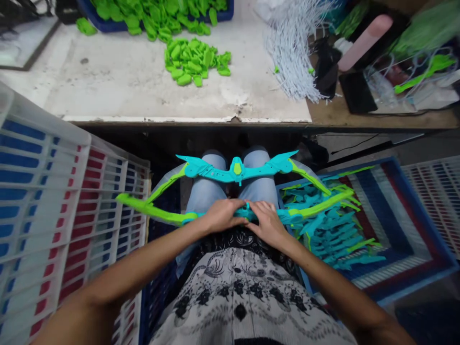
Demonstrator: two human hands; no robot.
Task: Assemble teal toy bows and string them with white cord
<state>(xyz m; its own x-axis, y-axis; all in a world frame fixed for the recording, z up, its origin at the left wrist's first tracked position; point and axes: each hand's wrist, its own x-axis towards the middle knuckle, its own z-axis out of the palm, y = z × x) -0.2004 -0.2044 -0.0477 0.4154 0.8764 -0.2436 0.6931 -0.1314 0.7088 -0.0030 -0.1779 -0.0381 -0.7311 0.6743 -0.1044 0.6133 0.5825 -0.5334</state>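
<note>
Left hand (223,215): clamping on the middle of the near bow (287,216), bending fingers over the far edge, pressing a thumb on the side toward the body.
Right hand (269,224): clamping on the near bow too, just beside the left hand, covering much of the middle and leaving the underside impossible to judge.
Near bow: spanning the lap, showing turquoise at the middle and lime along both limbs.
Far bow (219,175): lying over the jeans (206,192) just beyond the near bow, reaching back to its limbs at both sides — joining or only overlapping, not showing which.
Turquoise middle: probably being squeezed or fitted by both hands, judging from the hold.
Next move: likely calling for even pressure from both sides, without tipping the far bow.
White basket (46,117): standing left of the near bow, crowding the left limb.
Stacked bow parts (334,232): lying right of the near bow in a blue-rimmed crate (426,211), showing partly behind the right limb — perhaps catching it on a swing.
Worktable (118,86): standing beyond the near bow, limiting forward room, bearing loose green pieces (196,60) and white cords (298,52).
</note>
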